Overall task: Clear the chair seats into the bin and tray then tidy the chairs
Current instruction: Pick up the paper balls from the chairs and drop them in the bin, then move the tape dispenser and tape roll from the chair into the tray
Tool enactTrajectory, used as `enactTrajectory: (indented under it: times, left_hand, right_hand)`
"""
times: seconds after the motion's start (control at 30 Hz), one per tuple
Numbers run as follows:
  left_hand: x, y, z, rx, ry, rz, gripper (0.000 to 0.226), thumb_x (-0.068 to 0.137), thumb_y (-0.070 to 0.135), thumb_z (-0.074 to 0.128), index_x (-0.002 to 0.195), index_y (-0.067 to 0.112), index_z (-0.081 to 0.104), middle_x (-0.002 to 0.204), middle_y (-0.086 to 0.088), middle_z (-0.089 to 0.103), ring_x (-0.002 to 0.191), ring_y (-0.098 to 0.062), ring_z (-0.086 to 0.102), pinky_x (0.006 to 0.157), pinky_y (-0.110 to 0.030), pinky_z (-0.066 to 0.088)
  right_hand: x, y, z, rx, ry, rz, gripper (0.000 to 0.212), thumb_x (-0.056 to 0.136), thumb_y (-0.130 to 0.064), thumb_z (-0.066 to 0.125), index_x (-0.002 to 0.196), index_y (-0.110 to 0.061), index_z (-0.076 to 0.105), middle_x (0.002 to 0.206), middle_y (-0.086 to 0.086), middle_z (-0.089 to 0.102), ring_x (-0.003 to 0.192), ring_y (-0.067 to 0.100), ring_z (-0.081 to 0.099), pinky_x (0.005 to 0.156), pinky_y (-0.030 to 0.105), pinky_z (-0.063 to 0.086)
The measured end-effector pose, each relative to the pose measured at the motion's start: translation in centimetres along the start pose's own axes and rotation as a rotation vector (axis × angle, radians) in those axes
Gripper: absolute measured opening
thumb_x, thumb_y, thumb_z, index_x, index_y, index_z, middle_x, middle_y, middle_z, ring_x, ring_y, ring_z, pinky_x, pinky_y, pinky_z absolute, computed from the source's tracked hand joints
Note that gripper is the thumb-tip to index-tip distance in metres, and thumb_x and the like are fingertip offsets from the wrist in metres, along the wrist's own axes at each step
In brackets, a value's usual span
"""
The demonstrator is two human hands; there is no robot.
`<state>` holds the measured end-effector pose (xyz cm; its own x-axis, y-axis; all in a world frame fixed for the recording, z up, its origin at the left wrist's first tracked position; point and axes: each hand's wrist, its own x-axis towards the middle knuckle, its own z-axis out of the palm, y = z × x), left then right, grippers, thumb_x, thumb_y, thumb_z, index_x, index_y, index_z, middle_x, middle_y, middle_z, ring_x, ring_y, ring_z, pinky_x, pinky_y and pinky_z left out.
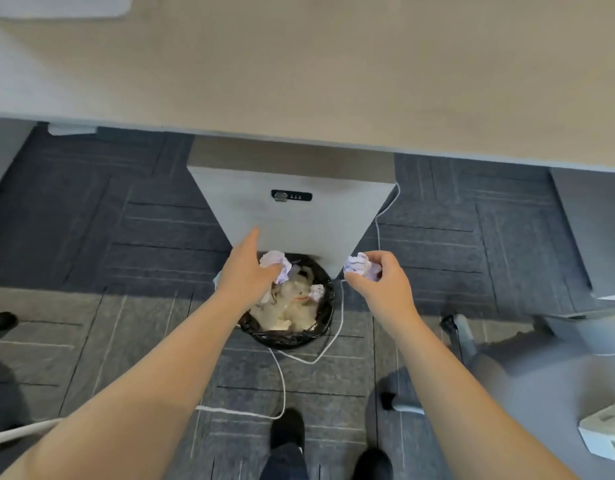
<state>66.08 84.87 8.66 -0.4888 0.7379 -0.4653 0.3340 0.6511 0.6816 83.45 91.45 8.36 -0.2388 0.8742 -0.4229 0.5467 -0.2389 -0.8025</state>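
while both arms are reaching out over the carpet, two paper balls are arriving at the bin.

nearest, the left hand (245, 271) is hovering above the bin (320, 332), fingers extending forward with a crumpled paper ball (276, 266) tucked beneath them; whether it is gripping or letting go, i cannot tell. the right hand (382, 282) is waiting just beside the rim, fingertips pinching a second paper wad (359, 266). these look feather-light, soft and springy, so a loose pinch anywhere on the creases should be holding them fine. the bin is already sitting heaped with pale waste, so a drop near its centre looks safest. beyond, a cabinet (292, 216) is standing under the desk (299, 81).
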Motion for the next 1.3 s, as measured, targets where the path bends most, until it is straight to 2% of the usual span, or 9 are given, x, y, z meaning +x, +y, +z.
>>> enactTrajectory:
  times: [0.2,0.3,0.43,0.53,0.63,0.83,0.97,1.1,1.3]
  left_hand:
    - [1.8,-3.4,-1.3,0.032,0.048,-0.037,0.042,0.089,0.018,0.053,0.13,0.01,0.045,0.139,-0.009,0.047,0.126,-0.023,0.045,0.096,-0.028,0.035]
    - [2.0,-3.8,-1.9,0.027,0.063,-0.025,0.036,0.089,0.018,0.052,0.125,0.01,0.05,0.133,-0.009,0.051,0.12,-0.023,0.049,0.092,-0.026,0.035]
    - [1.5,-2.9,-2.2,-0.01,0.061,0.001,0.031,0.089,0.015,0.051,0.12,0.009,0.054,0.127,-0.008,0.056,0.111,-0.019,0.053,0.094,-0.029,0.039]
    - [0.8,-0.7,-1.5,-0.021,0.037,0.056,0.027,0.09,0.014,0.049,0.116,0.008,0.055,0.118,-0.004,0.058,0.098,-0.012,0.05,0.089,-0.025,0.039]
    - [-0.3,2.6,0.3,0.004,0.016,0.123,0.025,0.091,0.013,0.047,0.114,0.01,0.056,0.104,0.003,0.053,0.092,-0.011,0.048,0.082,-0.023,0.035]
    - [-4.3,11.2,7.6,0.057,-0.148,0.325,0.018,0.089,0.012,0.049,0.104,0.012,0.058,0.102,-0.001,0.055,0.078,-0.012,0.048,0.069,-0.022,0.035]
    - [-9.1,15.9,14.1,0.137,-0.299,0.448,0.024,0.091,0.02,0.048,0.112,0.015,0.058,0.118,-0.001,0.058,0.092,-0.011,0.049,0.08,-0.027,0.041]
    - [-14.5,18.8,21.4,0.245,-0.461,0.555,0.026,0.091,0.022,0.048,0.115,0.014,0.056,0.124,-0.004,0.057,0.098,-0.012,0.051,0.082,-0.024,0.036]
    - [-21.6,19.2,32.5,0.371,-0.646,0.561,0.033,0.091,0.023,0.048,0.123,0.014,0.05,0.135,-0.005,0.049,0.121,-0.019,0.049,0.087,-0.027,0.036]
  right_hand:
    - [1.9,0.9,4.3,-0.146,-0.056,-0.002,0.052,0.079,-0.01,0.066,0.127,-0.008,0.045,0.133,0.013,0.042,0.106,0.015,0.044,0.083,0.015,0.032]
    - [2.6,1.0,5.7,-0.169,-0.067,0.02,0.06,0.077,-0.01,0.067,0.131,-0.009,0.042,0.136,0.014,0.038,0.125,0.026,0.042,0.099,0.029,0.036]
    - [2.7,0.5,5.1,-0.145,-0.031,0.016,0.05,0.083,-0.015,0.062,0.13,-0.01,0.044,0.137,0.009,0.043,0.125,0.022,0.044,0.092,0.025,0.034]
    - [2.1,0.0,2.7,-0.105,0.022,0.005,0.04,0.086,-0.013,0.058,0.124,-0.008,0.049,0.132,0.006,0.051,0.117,0.018,0.048,0.092,0.027,0.037]
    - [0.9,-0.2,-1.1,-0.048,0.105,0.01,0.03,0.087,-0.011,0.057,0.116,-0.007,0.054,0.112,0.004,0.057,0.099,0.012,0.049,0.084,0.024,0.035]
    - [-4.0,2.5,-11.9,0.058,0.34,0.057,0.014,0.084,-0.01,0.059,0.098,-0.011,0.058,0.093,0.0,0.056,0.089,0.014,0.051,0.077,0.022,0.036]
    - [-9.1,6.9,-19.4,0.093,0.521,0.149,0.011,0.083,-0.01,0.06,0.091,-0.016,0.056,0.089,-0.001,0.057,0.084,0.015,0.053,0.075,0.024,0.04]
    - [-15.0,12.8,-25.6,0.121,0.681,0.265,0.02,0.082,-0.006,0.06,0.103,-0.004,0.062,0.09,0.003,0.057,0.087,0.016,0.052,0.075,0.023,0.036]
    - [-22.3,22.5,-31.2,0.21,0.767,0.452,0.027,0.084,-0.011,0.058,0.11,-0.006,0.06,0.096,0.002,0.057,0.087,0.017,0.052,0.074,0.026,0.037]
